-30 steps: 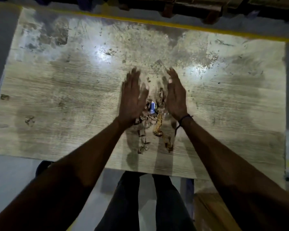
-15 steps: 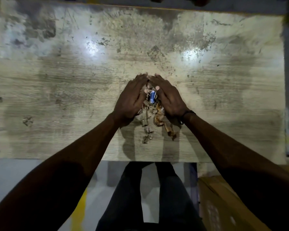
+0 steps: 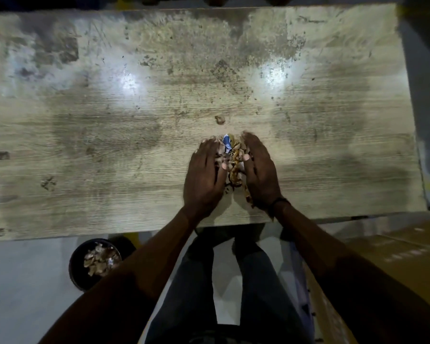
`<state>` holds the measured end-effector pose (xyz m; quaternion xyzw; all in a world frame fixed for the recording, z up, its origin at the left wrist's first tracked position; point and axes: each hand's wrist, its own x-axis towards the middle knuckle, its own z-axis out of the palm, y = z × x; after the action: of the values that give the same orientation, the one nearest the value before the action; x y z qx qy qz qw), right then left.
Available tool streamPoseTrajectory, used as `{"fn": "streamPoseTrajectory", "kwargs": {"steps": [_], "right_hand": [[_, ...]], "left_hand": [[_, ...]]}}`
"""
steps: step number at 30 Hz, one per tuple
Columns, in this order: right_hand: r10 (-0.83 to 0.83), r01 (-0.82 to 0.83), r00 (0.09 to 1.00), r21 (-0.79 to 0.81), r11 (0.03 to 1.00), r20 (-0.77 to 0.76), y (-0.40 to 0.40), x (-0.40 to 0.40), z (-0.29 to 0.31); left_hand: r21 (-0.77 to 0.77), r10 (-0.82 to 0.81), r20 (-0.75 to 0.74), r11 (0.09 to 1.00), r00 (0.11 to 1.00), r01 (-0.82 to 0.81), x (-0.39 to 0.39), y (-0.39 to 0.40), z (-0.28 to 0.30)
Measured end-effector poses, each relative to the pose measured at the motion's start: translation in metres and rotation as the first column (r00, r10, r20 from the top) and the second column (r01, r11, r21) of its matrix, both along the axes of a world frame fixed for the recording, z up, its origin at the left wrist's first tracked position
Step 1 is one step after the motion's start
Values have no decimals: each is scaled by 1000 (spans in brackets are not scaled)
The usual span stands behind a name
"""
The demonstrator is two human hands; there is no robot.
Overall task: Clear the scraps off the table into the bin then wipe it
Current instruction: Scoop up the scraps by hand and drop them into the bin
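I cup my left hand [image 3: 204,175] and right hand [image 3: 260,175] tightly around the scrap pile [image 3: 233,160], sealing gaps before lifting toward the bin [image 3: 77,274]

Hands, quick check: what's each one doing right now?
Left hand: fingers curled round the scraps, cupping them from the left.
Right hand: fingers curled round the same pile from the right.
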<state>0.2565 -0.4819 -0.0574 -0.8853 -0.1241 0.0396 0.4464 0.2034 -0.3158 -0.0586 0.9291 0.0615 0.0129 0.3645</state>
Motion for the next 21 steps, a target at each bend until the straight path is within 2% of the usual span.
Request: {"fn": "streamPoseTrajectory", "kwargs": {"steps": [5, 7, 9, 12, 14, 17, 19, 21], "right_hand": [[-250, 249, 968, 33, 968, 38, 23, -18, -4], [-315, 311, 949, 118, 943, 15, 27, -13, -3], [-307, 304, 951, 224, 926, -25, 24, -5, -1], [-202, 204, 979, 268, 942, -37, 11, 23, 0], [-82, 91, 995, 223, 971, -49, 6, 45, -2], [132, -123, 989, 122, 985, -65, 11, 72, -5], [252, -249, 966, 56, 967, -58, 14, 79, -6], [302, -301, 952, 31, 953, -55, 9, 77, -7]], "left_hand": [[21, 156, -5, 988, 988, -156, -5, -42, -3], [-68, 205, 21, 977, 979, -203, 0, -53, 1], [-169, 259, 59, 954, 964, -246, 10, -52, 4], [-144, 291, 122, 951, 949, -273, 37, -26, 4], [-105, 278, 65, 957, 958, -271, 62, -3, 1], [-52, 70, -13, 996, 997, -71, 90, 19, -2], [-99, -67, -1, 993, 998, 66, 92, 19, 0], [-160, -79, 41, 983, 996, 85, 81, 16, 2]]}}
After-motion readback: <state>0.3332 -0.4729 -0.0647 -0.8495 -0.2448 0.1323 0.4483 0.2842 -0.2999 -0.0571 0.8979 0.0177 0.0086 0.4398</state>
